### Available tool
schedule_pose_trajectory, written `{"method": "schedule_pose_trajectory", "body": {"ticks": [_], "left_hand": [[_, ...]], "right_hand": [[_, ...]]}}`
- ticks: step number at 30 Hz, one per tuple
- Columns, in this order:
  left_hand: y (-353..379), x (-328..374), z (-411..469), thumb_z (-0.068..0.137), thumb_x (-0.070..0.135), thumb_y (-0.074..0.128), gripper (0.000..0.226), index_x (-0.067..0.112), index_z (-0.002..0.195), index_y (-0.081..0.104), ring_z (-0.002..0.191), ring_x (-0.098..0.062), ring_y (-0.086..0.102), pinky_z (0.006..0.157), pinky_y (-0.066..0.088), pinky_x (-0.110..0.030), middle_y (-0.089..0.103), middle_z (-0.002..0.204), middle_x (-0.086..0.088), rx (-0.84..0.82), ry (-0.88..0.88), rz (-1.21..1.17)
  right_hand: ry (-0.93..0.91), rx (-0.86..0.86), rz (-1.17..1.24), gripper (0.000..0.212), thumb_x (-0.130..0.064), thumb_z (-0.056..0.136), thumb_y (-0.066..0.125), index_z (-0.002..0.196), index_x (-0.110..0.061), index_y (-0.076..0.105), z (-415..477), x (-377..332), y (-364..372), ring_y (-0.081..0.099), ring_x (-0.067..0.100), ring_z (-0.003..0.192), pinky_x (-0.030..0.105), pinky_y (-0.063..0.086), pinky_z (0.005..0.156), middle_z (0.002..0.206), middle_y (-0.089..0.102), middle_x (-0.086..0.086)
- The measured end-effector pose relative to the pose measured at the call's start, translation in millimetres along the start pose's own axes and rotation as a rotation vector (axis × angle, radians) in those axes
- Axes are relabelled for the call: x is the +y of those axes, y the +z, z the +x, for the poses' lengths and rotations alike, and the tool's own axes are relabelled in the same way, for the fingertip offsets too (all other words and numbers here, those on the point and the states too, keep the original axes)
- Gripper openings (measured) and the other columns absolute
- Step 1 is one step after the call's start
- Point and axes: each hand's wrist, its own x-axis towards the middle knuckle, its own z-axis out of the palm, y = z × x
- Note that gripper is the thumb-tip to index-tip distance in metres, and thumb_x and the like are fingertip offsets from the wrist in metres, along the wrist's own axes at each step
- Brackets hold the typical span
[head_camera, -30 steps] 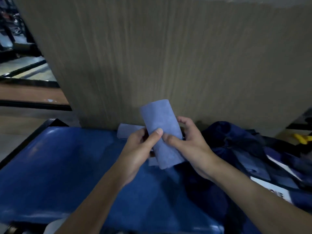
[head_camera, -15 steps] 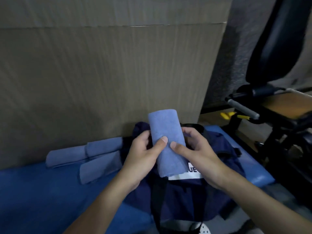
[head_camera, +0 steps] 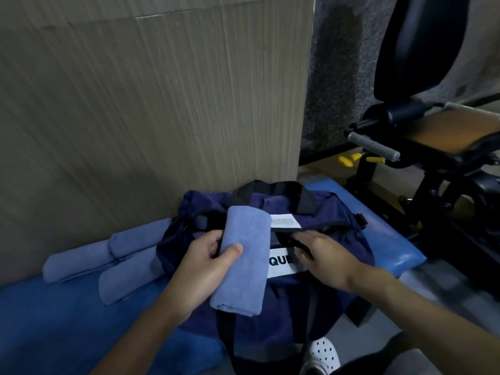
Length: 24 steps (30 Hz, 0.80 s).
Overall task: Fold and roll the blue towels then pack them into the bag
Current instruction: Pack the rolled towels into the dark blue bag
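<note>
L hand (head_camera: 205, 263) grips rolled towel (head_camera: 244, 277) at upper half, over bag (head_camera: 332, 220).

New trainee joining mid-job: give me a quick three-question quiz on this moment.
1. Which hand grips the rolled light-blue cloth towel? A the left hand, B the right, C both.
2. True or false: that towel is already inside the navy fabric duffel bag.
3. How many other rolled blue towels lie on the blue padded bench left of the bag?
Key: 1 A; 2 false; 3 three.
</note>
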Motion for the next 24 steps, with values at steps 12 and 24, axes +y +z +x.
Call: {"method": "schedule_pose_trajectory", "body": {"ticks": [12,24], "left_hand": [[10,4,25,0.091,0.031,0.062,0.029,0.003,0.097,0.067,0.088,-0.025,0.072,0.081,0.057,-0.042,0.075,0.092,-0.011,-0.083,-0.181,0.044],[41,22,106,0.096,0.018,0.058,0.028,0.002,0.119,0.058,0.096,-0.027,0.071,0.068,0.062,-0.041,0.070,0.110,-0.015,-0.112,-0.282,-0.073]], "right_hand": [[-0.088,0.176,-0.494,0.116,-0.017,0.069,0.079,0.154,-0.029,0.002,35,18,-18,0.026,0.030,0.144,0.043,0.035,0.109,0.158,0.025,0.010],[-0.120,0.148,-0.697,0.147,-0.063,0.034,0.088,0.153,-0.018,0.015,47,29,-33,0.040,0.035,0.137,0.044,0.040,0.105,0.153,0.033,0.019]]}}
